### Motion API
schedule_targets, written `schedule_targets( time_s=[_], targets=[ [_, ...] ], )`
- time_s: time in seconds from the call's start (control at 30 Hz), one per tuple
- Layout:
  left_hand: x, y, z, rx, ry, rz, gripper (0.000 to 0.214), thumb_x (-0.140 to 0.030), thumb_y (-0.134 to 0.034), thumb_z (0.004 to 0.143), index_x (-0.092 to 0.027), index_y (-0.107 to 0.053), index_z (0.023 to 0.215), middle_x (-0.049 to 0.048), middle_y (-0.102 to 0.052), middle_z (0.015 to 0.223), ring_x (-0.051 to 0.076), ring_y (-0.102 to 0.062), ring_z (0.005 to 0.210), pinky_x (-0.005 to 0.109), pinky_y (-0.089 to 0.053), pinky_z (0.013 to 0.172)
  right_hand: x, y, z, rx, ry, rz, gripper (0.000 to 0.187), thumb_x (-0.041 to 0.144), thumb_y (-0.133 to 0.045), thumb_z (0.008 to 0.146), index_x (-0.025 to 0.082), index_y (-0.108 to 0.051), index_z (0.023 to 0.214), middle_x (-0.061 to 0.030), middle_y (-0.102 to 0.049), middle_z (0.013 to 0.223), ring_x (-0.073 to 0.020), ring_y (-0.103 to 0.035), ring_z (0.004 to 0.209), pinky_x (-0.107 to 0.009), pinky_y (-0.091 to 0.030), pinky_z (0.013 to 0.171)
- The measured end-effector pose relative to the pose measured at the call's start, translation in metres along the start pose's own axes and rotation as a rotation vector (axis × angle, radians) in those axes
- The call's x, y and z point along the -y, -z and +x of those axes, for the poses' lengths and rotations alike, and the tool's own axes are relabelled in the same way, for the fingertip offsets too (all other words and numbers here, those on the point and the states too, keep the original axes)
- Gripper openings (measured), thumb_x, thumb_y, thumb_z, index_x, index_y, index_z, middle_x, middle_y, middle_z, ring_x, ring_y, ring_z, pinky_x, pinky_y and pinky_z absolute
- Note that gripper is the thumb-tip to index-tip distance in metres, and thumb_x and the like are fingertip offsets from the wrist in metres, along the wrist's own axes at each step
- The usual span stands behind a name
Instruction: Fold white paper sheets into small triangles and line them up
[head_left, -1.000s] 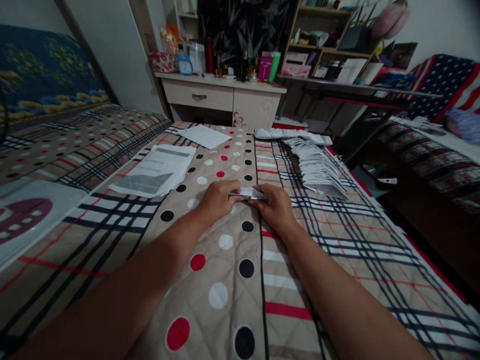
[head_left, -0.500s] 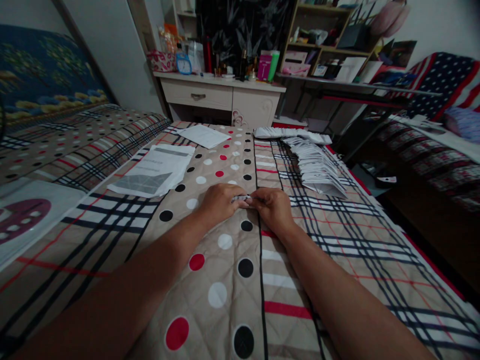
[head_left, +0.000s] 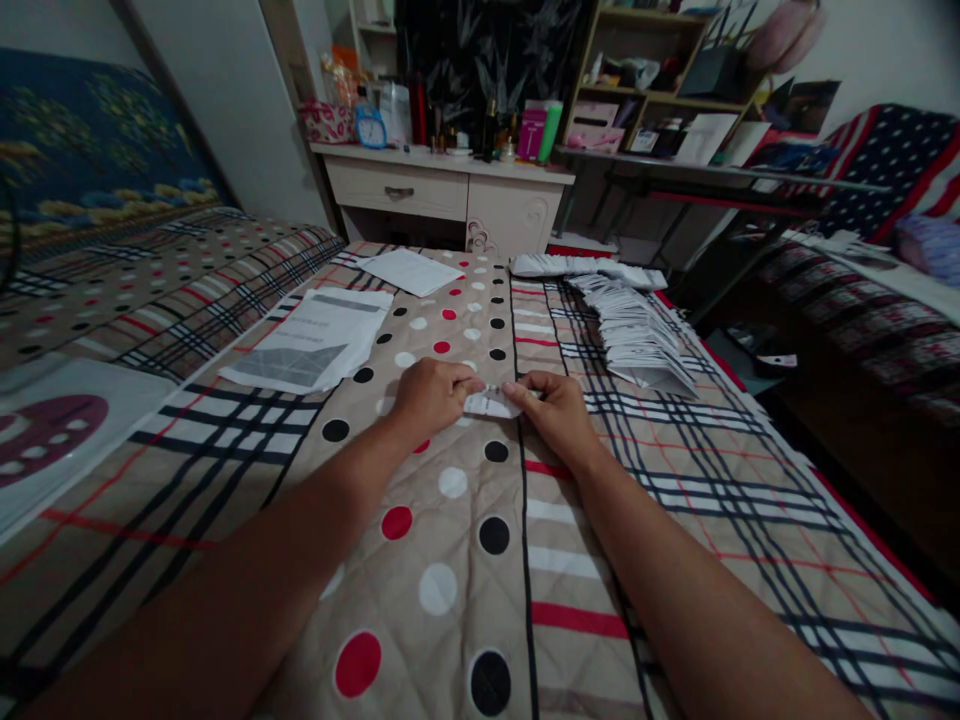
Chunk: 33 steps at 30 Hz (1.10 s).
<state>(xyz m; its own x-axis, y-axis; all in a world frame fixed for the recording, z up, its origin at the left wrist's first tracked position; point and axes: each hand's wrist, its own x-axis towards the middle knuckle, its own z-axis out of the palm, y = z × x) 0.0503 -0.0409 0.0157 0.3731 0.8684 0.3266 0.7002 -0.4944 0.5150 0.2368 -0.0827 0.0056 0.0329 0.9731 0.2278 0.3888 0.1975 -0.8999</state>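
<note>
Low over the middle of the patterned bedspread, a small white paper piece with faint dark print stretches between my two hands. My left hand is closed, pinching its left end between thumb and fingers. On the other side my right hand grips the right end, thumb on top. The paper's upper edge looks folded or curled; whether anything is inside it, I cannot make out. Past my right hand lies a long fanned row of folded white papers, with another row across its far end.
Left of my hands lies a printed white-and-grey sheet or bag, with a plain white sheet beyond. A clear bag with a purple print sits at the far left. A dresser stands past the bed; a shelf desk is at right.
My hands have moved slightly apart and the paper between them has turned, so more of its white printed face shows. The rows of papers stay put.
</note>
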Motion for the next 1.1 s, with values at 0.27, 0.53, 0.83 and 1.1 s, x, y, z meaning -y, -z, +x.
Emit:
schedule_targets(
  time_s=[0.27, 0.53, 0.83, 1.1],
  targets=[
    [0.006, 0.006, 0.006, -0.171, 0.197, -0.423, 0.036, -0.042, -0.078, 0.067, -0.014, -0.061, 0.051, -0.0038, -0.050, 0.047, 0.007, -0.040, 0.048, 0.022, -0.029, 0.048, 0.002, 0.002, 0.000, 0.007, -0.118, 0.270, 0.028, 0.044, -0.070, 0.071, 0.016, -0.066, 0.073, 0.0018, -0.059, 0.053, -0.0094, -0.047, 0.040, -0.021, -0.036, 0.040],
    [0.023, -0.003, 0.010, -0.057, 0.358, -0.831, 0.029, -0.041, -0.071, 0.075, -0.013, -0.072, 0.083, 0.0011, -0.065, 0.058, 0.009, -0.055, 0.044, 0.020, -0.043, 0.042, 0.001, 0.004, 0.002, -0.116, -0.102, 0.202, 0.021, 0.038, -0.066, 0.074, 0.016, -0.066, 0.071, 0.0016, -0.059, 0.052, -0.0093, -0.047, 0.041, -0.021, -0.035, 0.040],
    [0.011, 0.002, 0.005, -0.081, 0.362, -0.976, 0.056, -0.051, -0.063, 0.083, -0.016, -0.061, 0.127, 0.0006, -0.067, 0.063, 0.010, -0.060, 0.043, 0.017, -0.037, 0.037, 0.002, 0.003, 0.002, -0.151, -0.111, 0.223, 0.021, 0.037, -0.065, 0.074, 0.016, -0.065, 0.071, 0.0027, -0.057, 0.050, -0.0083, -0.044, 0.039, -0.021, -0.032, 0.039],
    [0.007, 0.000, 0.004, 0.157, 0.374, -0.958, 0.029, -0.036, -0.079, 0.070, -0.010, -0.070, 0.079, 0.0063, -0.072, 0.068, 0.010, -0.061, 0.053, 0.020, -0.046, 0.051, 0.006, 0.003, 0.000, -0.199, -0.057, 0.244, 0.021, 0.038, -0.068, 0.074, 0.017, -0.067, 0.076, 0.0026, -0.057, 0.053, -0.0099, -0.046, 0.043, -0.022, -0.036, 0.042]
  ],
)
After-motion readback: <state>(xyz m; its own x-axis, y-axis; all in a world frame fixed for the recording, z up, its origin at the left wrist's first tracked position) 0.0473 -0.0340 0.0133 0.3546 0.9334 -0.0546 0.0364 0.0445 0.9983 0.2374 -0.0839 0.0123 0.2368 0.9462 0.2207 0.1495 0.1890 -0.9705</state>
